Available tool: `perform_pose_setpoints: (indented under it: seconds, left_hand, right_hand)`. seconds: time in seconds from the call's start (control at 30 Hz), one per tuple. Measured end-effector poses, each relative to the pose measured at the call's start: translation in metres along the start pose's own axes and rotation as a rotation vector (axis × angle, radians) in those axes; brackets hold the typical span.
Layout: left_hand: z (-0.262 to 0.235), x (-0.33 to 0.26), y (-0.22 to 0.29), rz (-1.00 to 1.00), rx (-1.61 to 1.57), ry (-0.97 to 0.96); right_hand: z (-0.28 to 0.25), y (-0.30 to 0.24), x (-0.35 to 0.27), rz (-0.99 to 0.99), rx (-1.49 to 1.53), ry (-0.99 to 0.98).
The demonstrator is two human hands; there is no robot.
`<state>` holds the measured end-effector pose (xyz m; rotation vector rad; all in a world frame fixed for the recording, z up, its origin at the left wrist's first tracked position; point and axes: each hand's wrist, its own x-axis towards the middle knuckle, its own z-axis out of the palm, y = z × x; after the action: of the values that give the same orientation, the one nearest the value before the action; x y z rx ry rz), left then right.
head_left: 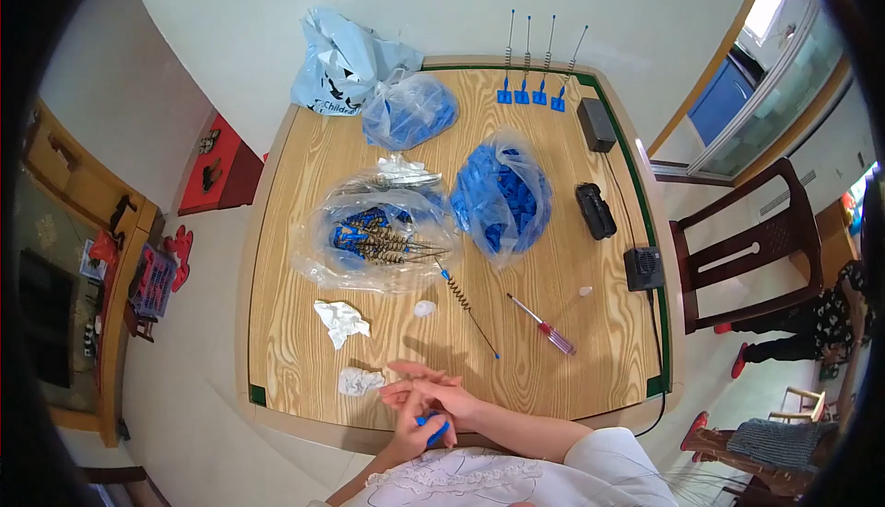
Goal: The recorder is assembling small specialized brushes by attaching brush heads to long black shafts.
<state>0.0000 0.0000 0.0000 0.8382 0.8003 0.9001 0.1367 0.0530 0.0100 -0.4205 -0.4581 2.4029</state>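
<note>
At the table's near edge my two hands meet. My left hand (412, 431) is curled around a small blue plastic piece (436, 430). My right hand (431, 391) lies over it with fingers stretched out to the left, touching the same spot. A loose spring antenna with a blue base (466, 302) lies on the wooden table (572, 359) just beyond my hands. A screwdriver with a clear red handle (544, 325) lies to its right.
An open clear bag of assembled antennas (383, 238), two bags of blue parts (502, 195) (408, 109), several antennas standing upright at the far edge (535, 92), black boxes (595, 210) at the right, crumpled paper (341, 320), a wooden chair (747, 258) at the right.
</note>
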Motion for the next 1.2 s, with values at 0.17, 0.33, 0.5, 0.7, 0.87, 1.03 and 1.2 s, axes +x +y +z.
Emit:
perform_pose_setpoints:
  seconds: [0.17, 0.33, 0.5, 0.7, 0.87, 1.03, 1.2]
  left_hand:
    - [-0.004, 0.007, 0.016, -0.030, 0.102, -0.099]
    - [0.001, -0.002, 0.031, -0.101, 0.101, -0.160]
    - [-0.024, -0.010, 0.018, -0.236, 0.121, -0.318]
    - [-0.034, -0.027, 0.044, -0.264, 0.195, -0.306]
    - [-0.074, -0.041, 0.062, -0.196, -0.024, -0.101]
    - [-0.013, -0.017, 0.071, -0.280, -0.021, -0.441]
    - [-0.026, 0.000, 0.020, -0.258, -0.016, -0.403]
  right_hand:
    - [0.010, 0.000, 0.007, 0.217, -0.111, 0.293]
    - [-0.002, 0.010, 0.004, 0.190, -0.018, 0.224]
    - [-0.020, 0.022, 0.003, 0.153, 0.090, 0.200]
    - [-0.004, 0.011, -0.002, 0.104, -0.010, -0.109]
    - [-0.021, 0.011, 0.003, -0.020, 0.011, -0.126]
    - [0.011, 0.015, 0.000, 0.012, -0.126, 0.034]
    - [0.016, -0.005, -0.006, 0.360, -0.319, 0.002]
